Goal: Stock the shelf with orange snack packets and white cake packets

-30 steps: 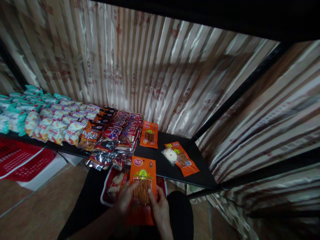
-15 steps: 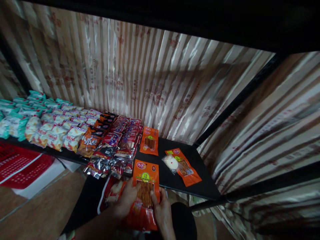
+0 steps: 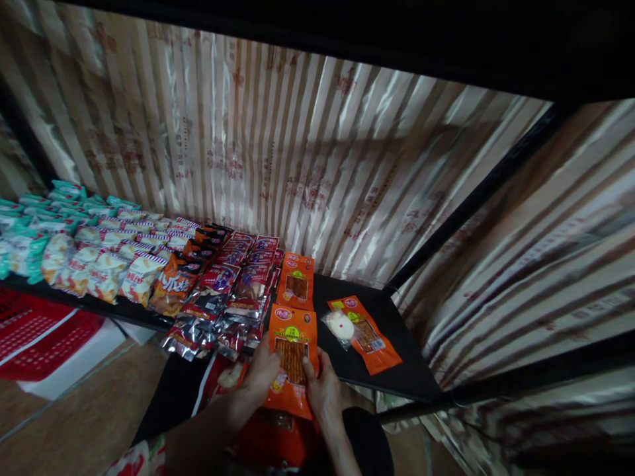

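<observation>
Between my two hands is an orange snack packet [image 3: 292, 360] with a window showing brown sticks. My left hand [image 3: 262, 370] grips its left edge, thumb on the front. On the opposite edge, my right hand [image 3: 322, 383] pinches it the same way. The packet's top edge meets the bottom of another orange packet [image 3: 296, 281] lying on the black shelf [image 3: 327, 291]. More orange packaging [image 3: 278, 436] shows dimly below my hands, partly hidden by them. Right of my hands, a third orange packet [image 3: 370, 337] lies slanted, with a small clear bag holding a round white piece [image 3: 341, 326] against it.
Left along the shelf stand rows of dark red packets [image 3: 253, 277], orange-and-black bags [image 3: 173, 287], white bags [image 3: 106, 271] and teal bags [image 3: 30, 251]. A red basket [image 3: 49, 337] sits below at left. Striped curtain [image 3: 307, 165] hangs behind; a black post [image 3: 471, 192] slants at right.
Both hands have moved the orange packet forward and up, from below the shelf's front edge to the packet at the back. The packaging beneath it is now more exposed.
</observation>
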Demonstrator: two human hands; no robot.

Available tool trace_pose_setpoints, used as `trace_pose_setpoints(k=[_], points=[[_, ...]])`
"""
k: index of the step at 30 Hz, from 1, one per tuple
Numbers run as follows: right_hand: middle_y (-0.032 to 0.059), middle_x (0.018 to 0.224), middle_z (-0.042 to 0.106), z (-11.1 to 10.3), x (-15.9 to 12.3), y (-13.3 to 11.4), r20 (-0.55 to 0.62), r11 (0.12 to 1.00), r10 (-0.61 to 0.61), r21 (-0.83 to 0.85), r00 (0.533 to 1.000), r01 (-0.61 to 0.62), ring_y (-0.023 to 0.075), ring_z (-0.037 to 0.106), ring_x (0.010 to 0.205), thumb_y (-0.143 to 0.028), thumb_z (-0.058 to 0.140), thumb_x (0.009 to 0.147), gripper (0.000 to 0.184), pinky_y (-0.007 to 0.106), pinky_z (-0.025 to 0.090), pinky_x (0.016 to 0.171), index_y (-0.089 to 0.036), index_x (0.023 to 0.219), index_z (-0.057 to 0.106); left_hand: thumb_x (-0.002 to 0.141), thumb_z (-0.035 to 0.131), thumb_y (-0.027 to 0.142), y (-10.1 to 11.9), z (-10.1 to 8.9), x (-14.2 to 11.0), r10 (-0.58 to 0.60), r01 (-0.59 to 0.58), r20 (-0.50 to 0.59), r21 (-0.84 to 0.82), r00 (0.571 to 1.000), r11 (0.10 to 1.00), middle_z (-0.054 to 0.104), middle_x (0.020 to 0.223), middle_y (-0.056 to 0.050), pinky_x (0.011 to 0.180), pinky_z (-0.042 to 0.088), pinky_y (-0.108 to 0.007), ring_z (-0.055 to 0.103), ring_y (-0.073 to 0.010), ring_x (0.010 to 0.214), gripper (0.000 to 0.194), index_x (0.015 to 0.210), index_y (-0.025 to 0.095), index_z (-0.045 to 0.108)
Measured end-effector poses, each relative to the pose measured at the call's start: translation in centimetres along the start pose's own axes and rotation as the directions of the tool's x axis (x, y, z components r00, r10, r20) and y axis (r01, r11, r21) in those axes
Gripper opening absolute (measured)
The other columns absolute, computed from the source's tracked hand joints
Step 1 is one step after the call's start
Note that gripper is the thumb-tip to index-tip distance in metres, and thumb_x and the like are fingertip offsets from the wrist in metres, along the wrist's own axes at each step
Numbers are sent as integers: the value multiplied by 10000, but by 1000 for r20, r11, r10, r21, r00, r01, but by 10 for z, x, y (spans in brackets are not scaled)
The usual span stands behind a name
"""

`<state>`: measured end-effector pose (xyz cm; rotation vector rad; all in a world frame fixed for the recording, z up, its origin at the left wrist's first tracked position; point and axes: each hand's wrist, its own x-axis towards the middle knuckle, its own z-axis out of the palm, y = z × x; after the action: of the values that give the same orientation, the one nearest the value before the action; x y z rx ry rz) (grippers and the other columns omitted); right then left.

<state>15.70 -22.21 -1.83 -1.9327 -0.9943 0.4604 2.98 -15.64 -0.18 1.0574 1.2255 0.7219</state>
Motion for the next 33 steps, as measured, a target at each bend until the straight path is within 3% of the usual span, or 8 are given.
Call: trace_pose_setpoints(k=[6,12,18,25,33], points=[[167,1079,645,6,24,-1,4,996,-32,-81,999,33,260,623,972,-419,417,786,497,347,462,853,-93,1145,523,743,501,115,7,17,18,49,-42,-37,153,998,987,470,1345,-105,1042,297,-260,375,-186,1280,616,1337,140,343],[205,1139,611,11,46,5,-23,988,-44,-148,999,40,281,586,1056,-382,414,792,544,369,431,912,-38,1205,500,776,467,138,19,28,34,67,-43,-47,388,997,921,319,1430,-177,1077,222,-257,274,-201,1334,622,1362,53,278],[199,1182,590,14,63,3,-34,983,-20,-184,999,13,275,576,1082,-312,432,798,523,360,424,927,-41,1243,483,761,481,156,28,35,50,100,-61,-58,470,993,881,382,1391,-175,1052,257,-250,345,-213,1295,560,1303,57,384],[199,1187,587,16,79,-3,20,957,-75,-279,997,78,253,567,1096,-238,410,829,453,318,416,933,-15,1207,523,749,489,168,41,38,62,120,-66,-54,584,991,809,485,1305,-157,998,313,-266,429,-231,1219,448,1188,79,510],[172,1087,649,18,96,-9,70,905,-74,-415,995,96,228,620,1001,-219,415,841,409,284,444,870,-54,1187,555,752,488,218,43,43,73,101,-42,-65,598,993,800,358,1417,-142,1053,250,-305,318,-266,1298,533,1269,93,463]])
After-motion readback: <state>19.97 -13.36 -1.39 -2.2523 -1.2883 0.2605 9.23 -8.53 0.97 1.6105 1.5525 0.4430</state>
